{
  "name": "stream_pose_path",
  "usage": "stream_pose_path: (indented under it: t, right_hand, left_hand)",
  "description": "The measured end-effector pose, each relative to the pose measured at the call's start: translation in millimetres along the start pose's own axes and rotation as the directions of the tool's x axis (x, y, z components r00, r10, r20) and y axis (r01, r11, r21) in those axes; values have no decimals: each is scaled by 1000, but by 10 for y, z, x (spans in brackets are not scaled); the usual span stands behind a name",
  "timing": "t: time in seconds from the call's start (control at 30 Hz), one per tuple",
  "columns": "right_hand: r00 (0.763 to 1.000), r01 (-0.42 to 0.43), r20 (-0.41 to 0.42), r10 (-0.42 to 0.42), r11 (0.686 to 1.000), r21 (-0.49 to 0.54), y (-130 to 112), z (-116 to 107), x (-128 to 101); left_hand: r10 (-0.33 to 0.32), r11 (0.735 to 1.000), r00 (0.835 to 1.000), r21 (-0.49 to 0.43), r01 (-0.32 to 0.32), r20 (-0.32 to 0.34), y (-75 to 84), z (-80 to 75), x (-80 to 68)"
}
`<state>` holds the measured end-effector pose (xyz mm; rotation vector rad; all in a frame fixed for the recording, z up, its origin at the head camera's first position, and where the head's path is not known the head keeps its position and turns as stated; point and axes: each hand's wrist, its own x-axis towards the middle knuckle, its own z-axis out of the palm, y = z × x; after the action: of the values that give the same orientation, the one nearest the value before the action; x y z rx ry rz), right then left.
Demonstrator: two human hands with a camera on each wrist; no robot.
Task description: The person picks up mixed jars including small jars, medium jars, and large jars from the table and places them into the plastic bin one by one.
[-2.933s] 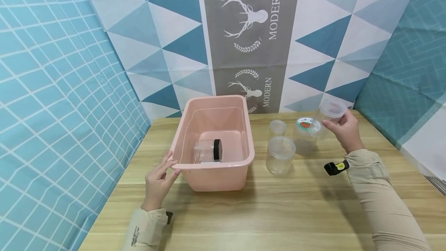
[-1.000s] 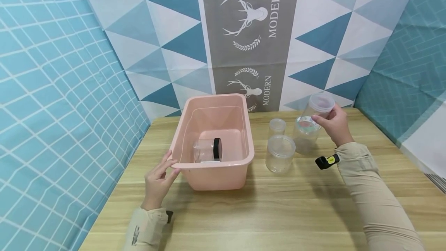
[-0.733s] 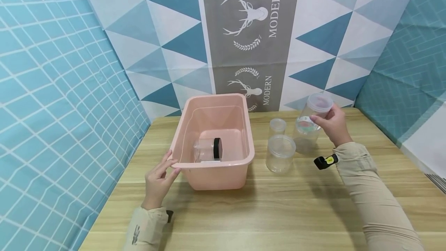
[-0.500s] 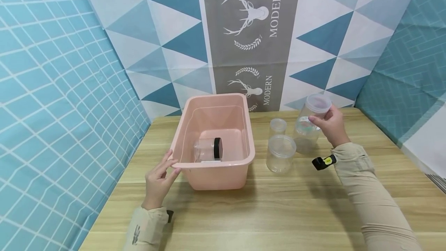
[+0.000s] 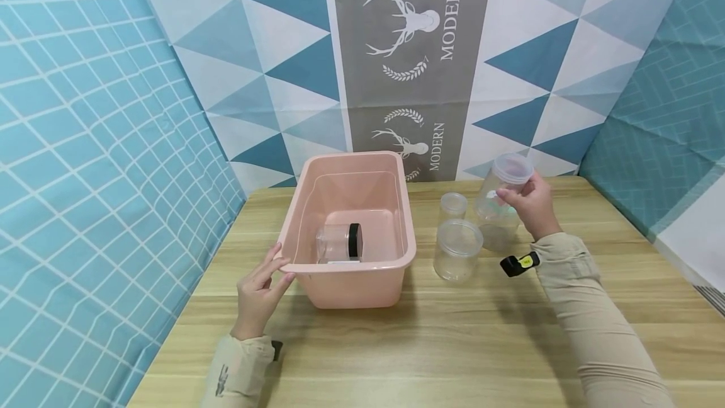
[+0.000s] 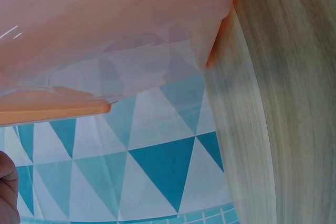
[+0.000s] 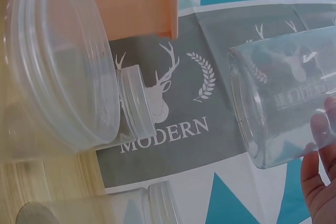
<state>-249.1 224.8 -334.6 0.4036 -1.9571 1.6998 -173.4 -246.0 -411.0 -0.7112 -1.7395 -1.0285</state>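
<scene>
My right hand (image 5: pixel 525 202) holds a clear plastic jar (image 5: pixel 506 182) with a clear lid off the table, tilted, its fingers curled round the side. In the right wrist view the held jar (image 7: pixel 283 106) fills the right side above my fingers (image 7: pixel 321 182). My left hand (image 5: pixel 265 281) rests with straight fingers on the near left rim of a pink tub (image 5: pixel 362 288). A glass jar with a black lid (image 5: pixel 340 243) lies on its side inside the tub. The left wrist view shows only the tub's wall (image 6: pixel 105 24) and a fingertip (image 6: pixel 6 192).
On the wooden table (image 5: pixel 430 332), right of the tub, stand a wide clear jar (image 5: pixel 457 250), a small clear jar (image 5: pixel 452 205) and another jar (image 5: pixel 498 232) partly behind the held one. Patterned fabric walls close the back and both sides.
My right hand has carried the clear jar leftward, over the standing jars and nearer the tub. The left hand and the tub have not moved.
</scene>
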Motion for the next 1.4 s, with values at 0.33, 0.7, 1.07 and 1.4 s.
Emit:
stream_pose_path:
  t: [0.33, 0.7, 1.07, 1.4]
  right_hand:
    - [1000, 4, 6, -4, 999, 44, -4, 52, -2]
    - [1000, 3, -6, -2, 994, 114, -12, 88, -38]
    - [1000, 16, 23, -19, 992, 121, -34, 151, -26]
    - [997, 16, 72, -21, 998, 65, -54, 200, -10]
  left_hand:
    - [-8, 1000, 1000, 12, 8, -8, 6, -1, -6]
    - [-4, 1000, 1000, 5, 4, -4, -5, 4, -28]
    - [-35, 999, 999, 32, 35, 9, 55, -15, 5]
    - [-20, 999, 1000, -25, 20, -2, 17, 0, -4]
